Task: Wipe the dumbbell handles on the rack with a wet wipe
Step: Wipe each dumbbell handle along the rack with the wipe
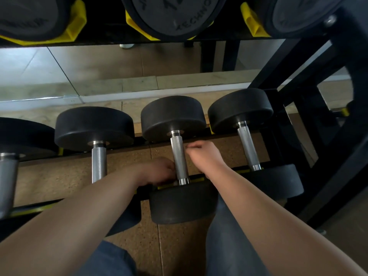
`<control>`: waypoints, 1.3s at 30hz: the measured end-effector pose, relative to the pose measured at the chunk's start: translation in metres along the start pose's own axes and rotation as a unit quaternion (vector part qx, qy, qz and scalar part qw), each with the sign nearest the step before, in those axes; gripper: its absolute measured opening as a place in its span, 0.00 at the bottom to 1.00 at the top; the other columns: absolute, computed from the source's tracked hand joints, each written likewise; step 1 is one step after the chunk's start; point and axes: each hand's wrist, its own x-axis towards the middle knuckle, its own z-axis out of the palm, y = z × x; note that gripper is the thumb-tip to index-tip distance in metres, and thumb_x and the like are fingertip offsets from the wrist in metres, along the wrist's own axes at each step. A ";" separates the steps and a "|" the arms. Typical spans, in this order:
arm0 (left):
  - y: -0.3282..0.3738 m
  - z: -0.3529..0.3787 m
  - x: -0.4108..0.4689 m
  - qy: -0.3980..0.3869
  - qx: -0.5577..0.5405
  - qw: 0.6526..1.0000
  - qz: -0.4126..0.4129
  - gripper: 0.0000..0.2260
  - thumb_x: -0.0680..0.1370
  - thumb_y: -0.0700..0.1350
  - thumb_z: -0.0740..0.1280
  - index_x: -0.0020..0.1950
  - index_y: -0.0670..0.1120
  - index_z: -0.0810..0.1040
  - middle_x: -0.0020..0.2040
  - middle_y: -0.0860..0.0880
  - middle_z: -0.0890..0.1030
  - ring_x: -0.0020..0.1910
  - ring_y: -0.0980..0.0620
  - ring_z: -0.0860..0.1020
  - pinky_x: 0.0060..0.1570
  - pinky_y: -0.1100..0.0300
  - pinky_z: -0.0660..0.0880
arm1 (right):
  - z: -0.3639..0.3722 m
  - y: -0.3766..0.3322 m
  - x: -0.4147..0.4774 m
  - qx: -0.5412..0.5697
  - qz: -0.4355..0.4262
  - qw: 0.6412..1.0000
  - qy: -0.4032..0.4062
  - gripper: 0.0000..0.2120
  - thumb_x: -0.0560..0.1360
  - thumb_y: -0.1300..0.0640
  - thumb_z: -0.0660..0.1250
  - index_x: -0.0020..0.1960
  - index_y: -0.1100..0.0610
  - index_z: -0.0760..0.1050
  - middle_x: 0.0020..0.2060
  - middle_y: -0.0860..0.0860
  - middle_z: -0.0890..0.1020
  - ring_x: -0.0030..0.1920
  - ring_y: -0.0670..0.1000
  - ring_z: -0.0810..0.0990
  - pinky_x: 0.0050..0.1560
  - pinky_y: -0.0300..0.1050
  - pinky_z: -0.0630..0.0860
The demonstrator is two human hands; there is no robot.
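Note:
Several black rubber dumbbells lie on the lower tier of the rack (328, 156). The middle dumbbell (179, 204) has a knurled steel handle (178, 156). My left hand (157, 172) comes in from the left, and its fingers curl against the lower end of that handle. Just right of the handle's upper half is my right hand (203, 154), with its fingers curled and the fingertips close to the steel. No wet wipe shows in either hand. Whether the right hand holds anything is hidden.
Neighbouring dumbbell handles stand left (99, 164) and right (249, 146) of the middle one. An upper tier with large black weights (173, 14) in yellow cradles (75, 22) hangs overhead. Behind are a mirror (99, 64) and tan floor tiles. My knees sit below the rack.

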 end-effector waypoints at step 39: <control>0.031 0.017 -0.030 0.339 -0.139 0.929 0.040 0.08 0.75 0.58 0.74 0.42 0.55 0.84 0.47 0.59 0.81 0.49 0.61 0.77 0.40 0.66 0.69 | -0.003 0.003 0.001 0.048 0.010 0.999 -0.021 0.09 0.82 0.52 0.64 0.60 0.50 0.80 0.47 0.51 0.82 0.42 0.50 0.79 0.37 0.45 0.75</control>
